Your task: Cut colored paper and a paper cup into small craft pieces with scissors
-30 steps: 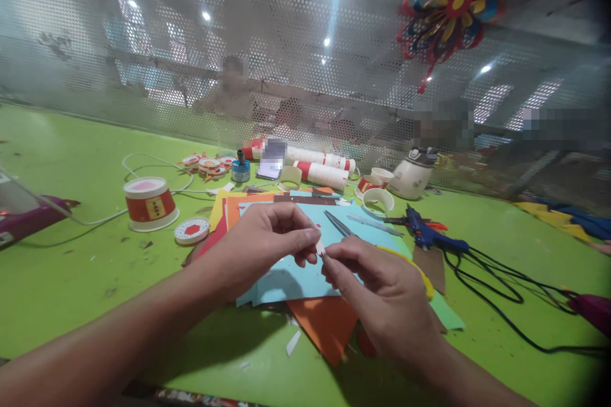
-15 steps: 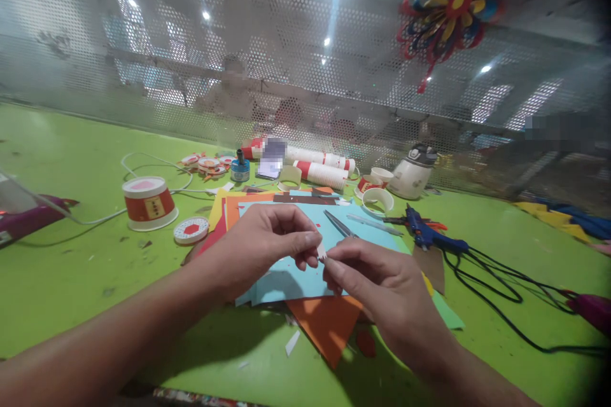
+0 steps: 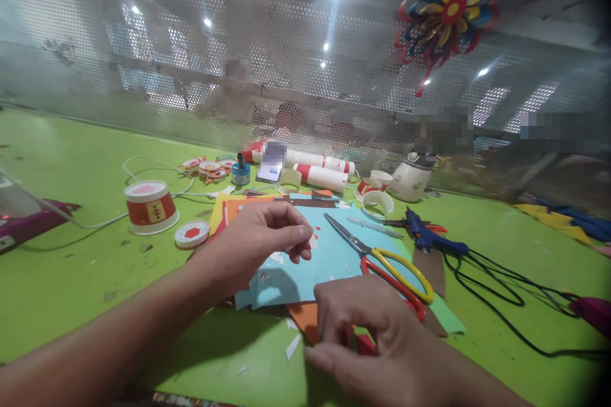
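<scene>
We see a sm. white paper strip (image 3: pixel 314 241), mostly hidden in the fingertip pinch of our L hand (image 3: pixel 267 229), exposed end just past the fingertips, above the light-blue paper sheets (image 3: pixel 291 283). Nearest our R hand (image 3: pixel 391 331) we find a red, flat scrap (image 3: pixel 366 344), partly hidden, visible btwn thumb & curled fingers; contact unclear.

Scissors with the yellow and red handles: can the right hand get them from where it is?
Probably yes: the scissors lie close beyond the right hand, on the blue paper, and nothing seems to be on top of them.
</scene>
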Motion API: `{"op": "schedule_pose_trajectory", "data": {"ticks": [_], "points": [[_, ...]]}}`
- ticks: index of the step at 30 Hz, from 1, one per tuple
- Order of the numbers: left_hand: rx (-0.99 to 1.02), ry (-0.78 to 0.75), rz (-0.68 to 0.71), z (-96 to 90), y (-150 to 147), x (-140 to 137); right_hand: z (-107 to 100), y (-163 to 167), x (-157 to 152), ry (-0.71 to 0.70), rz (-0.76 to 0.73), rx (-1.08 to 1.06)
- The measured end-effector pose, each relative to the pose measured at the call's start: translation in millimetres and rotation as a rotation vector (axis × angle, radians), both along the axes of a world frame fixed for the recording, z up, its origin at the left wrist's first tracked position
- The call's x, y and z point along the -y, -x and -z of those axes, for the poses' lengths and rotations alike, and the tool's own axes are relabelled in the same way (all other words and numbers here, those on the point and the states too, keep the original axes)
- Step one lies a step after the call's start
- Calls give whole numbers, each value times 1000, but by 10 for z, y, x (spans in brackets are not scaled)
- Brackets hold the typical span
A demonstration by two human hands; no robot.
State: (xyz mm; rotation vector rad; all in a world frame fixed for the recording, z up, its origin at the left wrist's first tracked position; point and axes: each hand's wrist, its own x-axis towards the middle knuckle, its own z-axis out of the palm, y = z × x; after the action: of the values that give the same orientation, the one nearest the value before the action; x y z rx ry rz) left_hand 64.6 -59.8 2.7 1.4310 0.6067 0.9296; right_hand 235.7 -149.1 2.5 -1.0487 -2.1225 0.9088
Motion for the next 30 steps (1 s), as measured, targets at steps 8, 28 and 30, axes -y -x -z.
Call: {"op": "schedule_pose_trajectory", "data": {"ticks": [8,28,30], "points": [[-118,-57,-12,-42,-8,48,-19,-71,-189,-10,220,-80],[-352,0,179,80,-84,-4,48,-175,-361,179,430,46],[-351,16,170,67,-91,7,50,-172,-362,174,431,47]]}}
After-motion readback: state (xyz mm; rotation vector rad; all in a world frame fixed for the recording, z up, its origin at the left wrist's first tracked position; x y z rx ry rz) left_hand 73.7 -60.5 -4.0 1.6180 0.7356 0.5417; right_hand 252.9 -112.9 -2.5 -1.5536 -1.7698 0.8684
